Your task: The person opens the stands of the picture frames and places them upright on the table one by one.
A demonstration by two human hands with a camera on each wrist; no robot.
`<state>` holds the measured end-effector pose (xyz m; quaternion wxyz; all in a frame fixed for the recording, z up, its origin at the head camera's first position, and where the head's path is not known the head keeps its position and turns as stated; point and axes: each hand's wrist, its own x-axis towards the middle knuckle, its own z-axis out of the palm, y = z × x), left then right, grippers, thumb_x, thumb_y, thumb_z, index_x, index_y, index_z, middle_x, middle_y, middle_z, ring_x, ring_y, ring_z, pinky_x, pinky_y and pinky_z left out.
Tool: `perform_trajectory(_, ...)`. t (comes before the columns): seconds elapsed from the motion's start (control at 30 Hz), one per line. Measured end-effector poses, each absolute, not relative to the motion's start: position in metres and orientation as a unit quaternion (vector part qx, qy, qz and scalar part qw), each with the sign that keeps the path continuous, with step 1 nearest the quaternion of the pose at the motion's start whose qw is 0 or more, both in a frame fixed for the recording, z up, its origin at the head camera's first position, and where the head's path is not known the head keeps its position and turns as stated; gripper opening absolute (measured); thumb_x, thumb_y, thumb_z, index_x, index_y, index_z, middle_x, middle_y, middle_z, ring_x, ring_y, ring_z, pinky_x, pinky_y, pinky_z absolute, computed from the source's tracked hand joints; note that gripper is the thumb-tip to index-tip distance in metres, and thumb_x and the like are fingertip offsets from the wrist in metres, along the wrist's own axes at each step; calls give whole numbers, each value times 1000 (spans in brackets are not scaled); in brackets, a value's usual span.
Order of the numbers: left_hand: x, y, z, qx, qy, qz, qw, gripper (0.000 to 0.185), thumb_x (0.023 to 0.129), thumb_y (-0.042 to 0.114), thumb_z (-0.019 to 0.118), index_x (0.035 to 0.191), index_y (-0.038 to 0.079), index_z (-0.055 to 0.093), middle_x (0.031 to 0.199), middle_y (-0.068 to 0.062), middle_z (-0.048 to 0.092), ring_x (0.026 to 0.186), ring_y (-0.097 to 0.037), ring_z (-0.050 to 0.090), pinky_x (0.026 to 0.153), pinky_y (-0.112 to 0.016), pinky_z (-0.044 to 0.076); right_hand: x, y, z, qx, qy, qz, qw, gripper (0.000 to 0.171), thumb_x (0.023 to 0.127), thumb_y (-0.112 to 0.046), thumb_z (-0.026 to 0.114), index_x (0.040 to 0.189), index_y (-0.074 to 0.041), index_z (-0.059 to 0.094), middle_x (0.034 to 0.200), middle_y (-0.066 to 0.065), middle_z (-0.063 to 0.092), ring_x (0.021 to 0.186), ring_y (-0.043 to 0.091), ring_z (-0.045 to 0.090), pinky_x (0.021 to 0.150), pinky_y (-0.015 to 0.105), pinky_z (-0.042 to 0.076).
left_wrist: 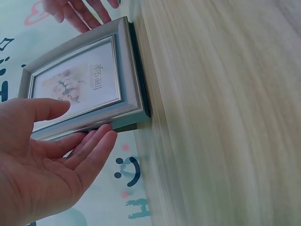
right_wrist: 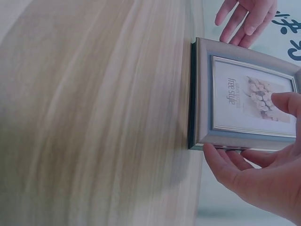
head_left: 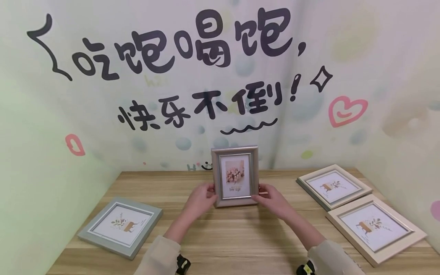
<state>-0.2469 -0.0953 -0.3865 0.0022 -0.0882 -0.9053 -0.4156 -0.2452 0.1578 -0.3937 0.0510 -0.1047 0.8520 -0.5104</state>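
A grey-beige picture frame (head_left: pixel 235 202) with a flower print stands upright at the middle of the table, its lower edge at the tabletop. My left hand (head_left: pixel 203 196) is at its left side. In the left wrist view, the fingers (left_wrist: pixel 96 153) reach along the frame's side, and the thumb (left_wrist: pixel 54 108) extends loosely over its front. On the opposite side is my right hand (head_left: pixel 273 198). Its fingertips meet the frame's side in the right wrist view, with the thumb (right_wrist: pixel 287 102) in front of the print. Neither hand is curled tightly around the frame.
A blue-grey frame (head_left: pixel 144 233) lies face up at the left of the wooden table (head_left: pixel 220 244). Two cream frames lie at the right, one farther back (head_left: pixel 354 183) and one nearer (head_left: pixel 400 244). A printed cloth wall (head_left: pixel 192 152) rises behind the table.
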Motion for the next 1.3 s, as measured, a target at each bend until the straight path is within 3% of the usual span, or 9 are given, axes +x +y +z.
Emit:
perform_trajectory(0.43,-242,-95,-386,-100,-906,-411,-8,46,91,10,67,131,-9,55,126,-25,61,106,-34,68,88,-42,61,-241,162,-394,-129,852,-504,56,59,93,-13,64,136,20,41,123,33,58,115,47,61,94,45,58)
perform_trajectory(0.7,-239,-91,-385,-112,-908,-404,-9,52,89,10,68,133,-12,51,127,-28,57,111,-37,65,95,-46,58,-238,167,-391,-132,860,-490,64,62,92,-14,67,136,20,40,123,32,57,113,45,63,93,45,58)
perform_trajectory(1.0,-231,-103,-383,-112,-901,-419,-31,61,92,18,69,141,-9,45,139,-27,53,120,-42,60,101,-54,52,-229,175,-384,-95,868,-485,56,74,90,-21,67,146,13,31,135,34,48,122,47,58,98,51,55)
perform_trajectory(1.3,-210,-129,-380,-102,-900,-424,-12,52,92,16,69,136,-5,52,134,-24,60,119,-41,61,101,-53,52,-214,163,-370,-99,878,-468,11,54,92,-14,67,137,7,45,124,25,58,108,35,66,86,43,60)
